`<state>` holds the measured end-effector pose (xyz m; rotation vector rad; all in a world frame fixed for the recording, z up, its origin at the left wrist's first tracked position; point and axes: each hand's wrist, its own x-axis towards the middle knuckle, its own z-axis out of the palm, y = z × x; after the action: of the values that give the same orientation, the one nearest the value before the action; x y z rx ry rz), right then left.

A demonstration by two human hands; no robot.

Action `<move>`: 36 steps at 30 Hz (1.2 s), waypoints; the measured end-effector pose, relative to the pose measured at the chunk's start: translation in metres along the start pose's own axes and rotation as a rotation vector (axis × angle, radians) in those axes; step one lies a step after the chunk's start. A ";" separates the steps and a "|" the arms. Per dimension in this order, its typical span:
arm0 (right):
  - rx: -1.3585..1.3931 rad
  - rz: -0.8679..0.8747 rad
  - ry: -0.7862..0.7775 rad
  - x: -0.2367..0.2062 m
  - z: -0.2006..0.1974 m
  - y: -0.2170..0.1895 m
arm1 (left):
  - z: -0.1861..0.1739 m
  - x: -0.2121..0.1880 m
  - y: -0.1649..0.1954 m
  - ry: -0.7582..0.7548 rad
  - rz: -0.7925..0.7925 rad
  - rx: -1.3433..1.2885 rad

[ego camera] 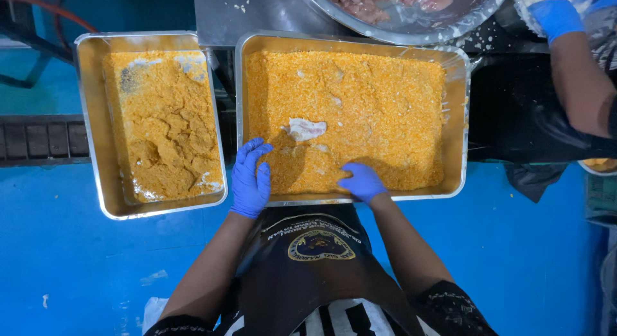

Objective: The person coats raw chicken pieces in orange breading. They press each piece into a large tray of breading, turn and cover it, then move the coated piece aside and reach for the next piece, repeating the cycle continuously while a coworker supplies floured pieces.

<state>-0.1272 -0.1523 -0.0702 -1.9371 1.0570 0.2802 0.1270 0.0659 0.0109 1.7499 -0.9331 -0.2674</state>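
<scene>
Nearby, a second breaded tray [90, 117] and bowl of raw meat [385, 24] flank the crumb tray [457, 117]; pale meat piece [305, 128] half-buried. Left hand [250, 178] spread flat, empty; right hand [362, 181] curled, contents hidden.

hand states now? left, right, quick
Left hand: open, fingers spread, resting on the crumb tray rim, holding nothing.
Right hand: curled into the orange crumbs; grip cannot be told.

Crumb tray [457, 117] centre w/ meat piece [304, 128] in it; 2nd tray [87, 117] left; bowl [411, 32] behind.
</scene>
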 end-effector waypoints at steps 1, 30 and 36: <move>0.164 0.058 -0.022 0.004 -0.002 0.001 | 0.000 0.000 0.000 -0.004 -0.004 -0.004; -0.159 -0.261 -0.049 -0.041 0.026 -0.111 | 0.004 0.000 -0.004 -0.024 0.016 -0.002; -0.290 -0.359 -0.199 -0.017 0.053 -0.160 | 0.007 0.003 -0.006 -0.018 0.048 -0.004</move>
<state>-0.0041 -0.0618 0.0034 -2.2595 0.5473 0.4319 0.1275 0.0595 0.0041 1.7213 -0.9854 -0.2540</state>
